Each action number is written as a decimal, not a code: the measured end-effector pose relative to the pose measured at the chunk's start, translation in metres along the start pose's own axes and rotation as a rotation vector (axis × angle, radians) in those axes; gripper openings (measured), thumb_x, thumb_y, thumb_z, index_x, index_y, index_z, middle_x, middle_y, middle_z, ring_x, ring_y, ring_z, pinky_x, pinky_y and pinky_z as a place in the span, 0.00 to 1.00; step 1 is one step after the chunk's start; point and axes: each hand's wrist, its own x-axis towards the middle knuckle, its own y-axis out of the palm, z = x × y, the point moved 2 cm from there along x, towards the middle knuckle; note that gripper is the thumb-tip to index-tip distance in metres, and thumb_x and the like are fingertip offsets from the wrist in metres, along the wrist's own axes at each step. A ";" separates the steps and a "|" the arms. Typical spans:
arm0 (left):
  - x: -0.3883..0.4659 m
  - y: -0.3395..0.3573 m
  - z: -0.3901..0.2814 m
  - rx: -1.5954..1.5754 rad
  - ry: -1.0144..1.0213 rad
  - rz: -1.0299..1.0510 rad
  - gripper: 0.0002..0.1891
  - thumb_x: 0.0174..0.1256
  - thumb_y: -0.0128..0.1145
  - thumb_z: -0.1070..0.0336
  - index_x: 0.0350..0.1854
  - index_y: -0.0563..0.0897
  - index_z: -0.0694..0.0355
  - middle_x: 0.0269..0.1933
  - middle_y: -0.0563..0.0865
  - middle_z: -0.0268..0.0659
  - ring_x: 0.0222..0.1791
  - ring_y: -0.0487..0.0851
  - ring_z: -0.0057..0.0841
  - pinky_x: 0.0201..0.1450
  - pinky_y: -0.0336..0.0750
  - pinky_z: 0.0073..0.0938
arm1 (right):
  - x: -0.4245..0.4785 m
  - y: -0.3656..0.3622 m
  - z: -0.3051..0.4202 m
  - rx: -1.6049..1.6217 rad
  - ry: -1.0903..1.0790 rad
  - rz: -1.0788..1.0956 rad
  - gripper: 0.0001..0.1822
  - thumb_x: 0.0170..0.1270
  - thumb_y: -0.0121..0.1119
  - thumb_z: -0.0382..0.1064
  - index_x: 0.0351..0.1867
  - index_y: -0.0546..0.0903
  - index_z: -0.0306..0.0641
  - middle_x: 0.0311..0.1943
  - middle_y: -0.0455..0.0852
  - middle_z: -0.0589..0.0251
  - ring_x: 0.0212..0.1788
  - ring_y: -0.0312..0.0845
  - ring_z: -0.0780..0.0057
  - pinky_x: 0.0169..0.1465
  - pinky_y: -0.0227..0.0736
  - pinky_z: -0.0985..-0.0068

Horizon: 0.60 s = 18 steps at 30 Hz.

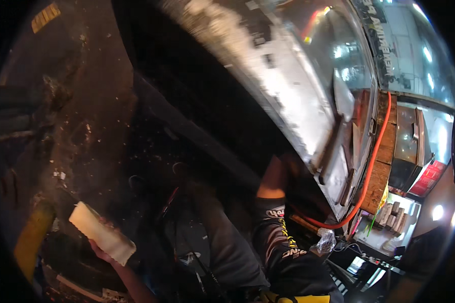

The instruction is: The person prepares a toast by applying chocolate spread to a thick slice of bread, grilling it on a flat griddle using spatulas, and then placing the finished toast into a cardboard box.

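Note:
My left hand (101, 252) reaches out low over the dark floor at the lower left. It grips a cream-coloured rectangular block (103, 234) with uneven ends, its exact kind unclear. Some fingers lie behind the block. On the right, my black-sleeved right arm (284, 242) extends beneath the edge of a metal-topped workbench (288, 91). Its wrist (271, 189) shows, but the right hand fades into shadow, so its fingers and anything in them cannot be made out.
Pale scraps litter the floor (94, 128). A yellow post-like object (34, 240) rises at lower left. An orange hose (377, 151) curves along the bench end by wooden boards (383, 170). Strips of material (337, 147) lie on the bench; clear plastic (326, 240) sits below the hose.

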 end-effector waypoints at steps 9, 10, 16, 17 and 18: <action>0.062 -0.103 0.019 -0.135 0.142 0.029 0.40 0.64 0.60 0.55 0.71 0.52 0.65 0.64 0.63 0.45 0.58 0.68 0.35 0.57 0.68 0.40 | 0.042 -0.004 -0.006 -0.483 -0.171 -0.138 0.22 0.71 0.45 0.43 0.60 0.72 0.31 0.59 0.74 0.41 0.61 0.67 0.41 0.64 0.62 0.52; 0.060 -0.117 0.022 -0.073 0.166 0.059 0.40 0.65 0.58 0.54 0.71 0.52 0.66 0.65 0.63 0.46 0.59 0.67 0.35 0.57 0.68 0.40 | 0.045 -0.005 -0.009 -0.539 -0.174 -0.138 0.22 0.71 0.45 0.43 0.60 0.72 0.31 0.59 0.74 0.41 0.61 0.68 0.41 0.64 0.62 0.51; 0.051 -0.178 0.025 0.005 0.260 -0.054 0.38 0.66 0.55 0.53 0.71 0.52 0.66 0.65 0.64 0.47 0.59 0.68 0.36 0.58 0.66 0.39 | 0.061 -0.009 -0.023 -0.723 -0.384 -0.316 0.20 0.68 0.46 0.37 0.59 0.72 0.32 0.59 0.72 0.42 0.59 0.69 0.43 0.64 0.63 0.52; 0.052 -0.182 0.025 -0.028 0.247 -0.030 0.38 0.66 0.55 0.53 0.71 0.52 0.66 0.65 0.64 0.47 0.59 0.68 0.36 0.59 0.66 0.39 | 0.061 -0.012 -0.019 -0.700 -0.389 -0.340 0.20 0.67 0.47 0.36 0.59 0.72 0.33 0.59 0.72 0.42 0.59 0.69 0.43 0.64 0.63 0.53; 0.052 -0.185 0.024 -0.050 0.248 -0.009 0.38 0.66 0.54 0.53 0.71 0.52 0.66 0.65 0.64 0.46 0.59 0.68 0.36 0.59 0.66 0.39 | 0.054 -0.009 -0.005 -0.612 -0.323 -0.322 0.21 0.67 0.48 0.36 0.60 0.72 0.33 0.60 0.71 0.42 0.60 0.69 0.43 0.65 0.63 0.53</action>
